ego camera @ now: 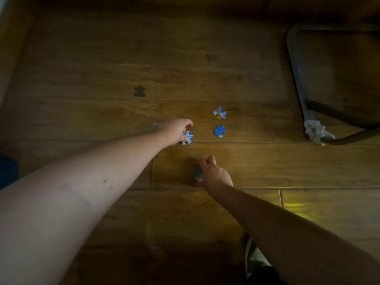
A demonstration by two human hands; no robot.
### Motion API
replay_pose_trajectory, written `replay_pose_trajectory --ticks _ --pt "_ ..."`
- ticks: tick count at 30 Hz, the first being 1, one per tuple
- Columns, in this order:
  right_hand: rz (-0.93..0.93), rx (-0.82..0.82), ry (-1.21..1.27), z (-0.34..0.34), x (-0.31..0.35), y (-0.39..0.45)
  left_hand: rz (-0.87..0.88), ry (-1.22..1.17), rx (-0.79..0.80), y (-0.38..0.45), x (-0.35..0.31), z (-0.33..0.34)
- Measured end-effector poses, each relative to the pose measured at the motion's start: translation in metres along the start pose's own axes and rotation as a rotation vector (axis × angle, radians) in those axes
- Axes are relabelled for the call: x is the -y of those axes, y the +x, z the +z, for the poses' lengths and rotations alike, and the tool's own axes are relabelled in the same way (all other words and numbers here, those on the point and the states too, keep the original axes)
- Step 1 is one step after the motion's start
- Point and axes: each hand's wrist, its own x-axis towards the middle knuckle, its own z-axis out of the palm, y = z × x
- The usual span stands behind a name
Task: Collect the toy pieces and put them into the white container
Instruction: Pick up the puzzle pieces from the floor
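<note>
Left hand point(178, 129) pinches a blue-white puzzle piece point(187, 138) on the wood-plank floor point(267, 165); right hand point(213, 173), nearer, has fingers curled on another blue piece point(198, 175). Two more blue pieces point(219, 112) point(220, 131) lie just right of the left hand, two dark face-down pieces point(140, 91) point(211, 57) farther off. Open floor left and near; metal chair frame point(296, 79) with rag-wrapped foot point(315, 130) bounds the right; no legible writing.

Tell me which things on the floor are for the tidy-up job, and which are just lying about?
For the job:
- blue and white cardboard puzzle piece, pinched by the left hand
- bluish puzzle piece, held by the right hand
- blue and orange puzzle piece
- plain blue puzzle piece
- two dark puzzle pieces

Just lying about:
- dark metal chair frame
- crumpled white wrapping on its foot
- small red speck
</note>
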Motion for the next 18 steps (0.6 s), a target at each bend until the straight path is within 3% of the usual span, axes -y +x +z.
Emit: replay_pose_trajectory --ticks 10,15,18 --pt "-0.017 -0.006 0.155 0.000 -0.004 -0.001 0.035 0.234 -0.010 0.004 -0.007 0.007" --pt "0.019 0.042 0.367 -0.003 -0.009 0.000 0.035 0.123 0.019 0.004 -0.006 0.008" --pt "0.114 -0.043 0.632 -0.010 -0.014 0.004 0.004 -0.043 0.060 0.004 -0.006 0.010"
